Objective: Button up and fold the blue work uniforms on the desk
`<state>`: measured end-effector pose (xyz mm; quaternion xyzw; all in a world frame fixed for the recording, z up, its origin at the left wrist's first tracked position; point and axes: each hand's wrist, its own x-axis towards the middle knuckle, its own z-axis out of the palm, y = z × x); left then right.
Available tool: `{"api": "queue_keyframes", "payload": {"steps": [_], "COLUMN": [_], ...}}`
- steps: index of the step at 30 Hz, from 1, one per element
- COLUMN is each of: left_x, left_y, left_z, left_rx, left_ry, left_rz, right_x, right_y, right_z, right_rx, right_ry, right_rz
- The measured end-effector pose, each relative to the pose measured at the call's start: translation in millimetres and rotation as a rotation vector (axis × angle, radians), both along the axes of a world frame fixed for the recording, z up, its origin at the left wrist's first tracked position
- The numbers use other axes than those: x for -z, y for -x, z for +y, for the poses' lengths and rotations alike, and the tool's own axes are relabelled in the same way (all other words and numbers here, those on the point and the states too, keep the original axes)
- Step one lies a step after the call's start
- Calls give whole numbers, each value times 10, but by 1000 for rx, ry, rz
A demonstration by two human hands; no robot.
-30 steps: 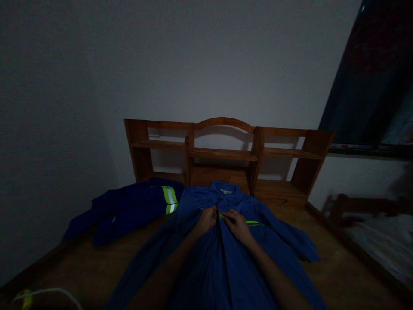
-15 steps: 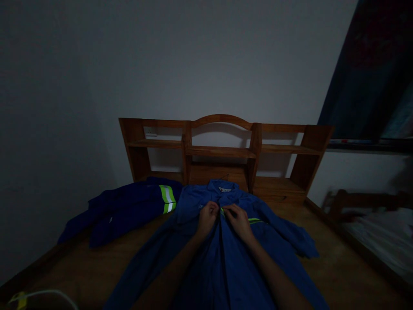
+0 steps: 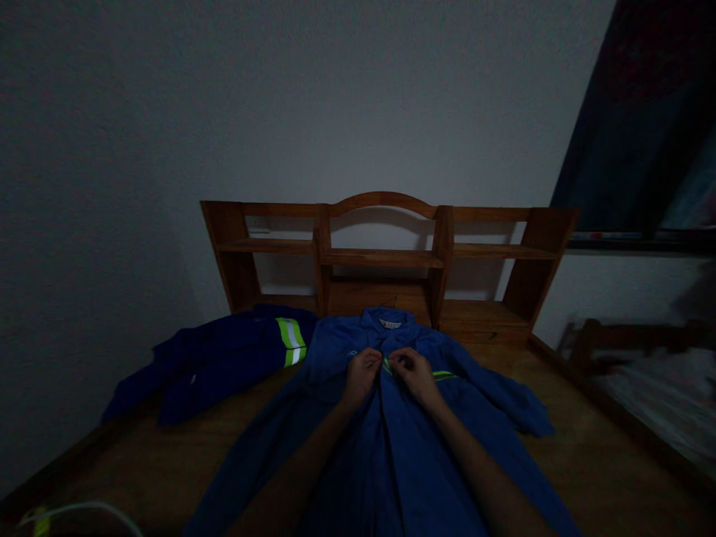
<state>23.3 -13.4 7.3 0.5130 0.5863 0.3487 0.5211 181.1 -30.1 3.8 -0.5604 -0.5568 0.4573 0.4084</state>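
A blue work jacket [image 3: 414, 455] lies spread out front up, its collar pointing away from me and a white label showing inside the neck. Both hands pinch the front opening at chest height, close together. My left hand [image 3: 362, 373] is closed on the left edge of the opening. Just across from it, my right hand [image 3: 412, 371] grips the right edge, beside a yellow-green stripe. Any button or fastener between the fingertips is too small and dark to make out.
To the left lies a darker blue garment [image 3: 224, 365] with a reflective band. Behind the jacket stands a wooden shelf unit [image 3: 383, 259] against the wall. A pale cable [image 3: 95, 506] curves at the lower left. Raised edging [image 3: 615, 418] runs along the wooden surface's right side.
Both hands stay at the same spot on the jacket front, with only slight finger shifts. The view has tilted very slightly.
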Motion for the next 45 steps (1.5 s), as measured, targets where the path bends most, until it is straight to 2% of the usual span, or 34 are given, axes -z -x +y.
{"api": "queue_keyframes", "payload": {"steps": [4, 8, 18, 23, 30, 36, 40, 45], "left_x": [21, 34, -60, -15, 65, 33, -2, -11], "left_y": [1, -14, -67, -41, -40, -44, -39, -42], "left_z": [-9, -15, -20, -21, -8, -26, -37, -32], "left_rx": [-52, -86, -137, -142, -266, -326, -348, -362], "left_ry": [84, 135, 136, 122, 262, 366, 392, 392], "left_rz": [-40, -68, -100, -146, -235, -308, -381, -380], "right_x": [21, -3, -86, -107, -107, -112, -137, -181], "right_y": [-5, -7, 21, 28, 26, 31, 35, 47], "right_z": [14, 14, -7, -14, -27, -34, -32, -35], "right_rx": [-17, -20, -43, -53, -73, -82, -76, -58], "right_ry": [37, 14, -19, -18, -49, -109, -103, -109], "right_rz": [32, 12, -36, 1, -32, -93, -97, -91]}}
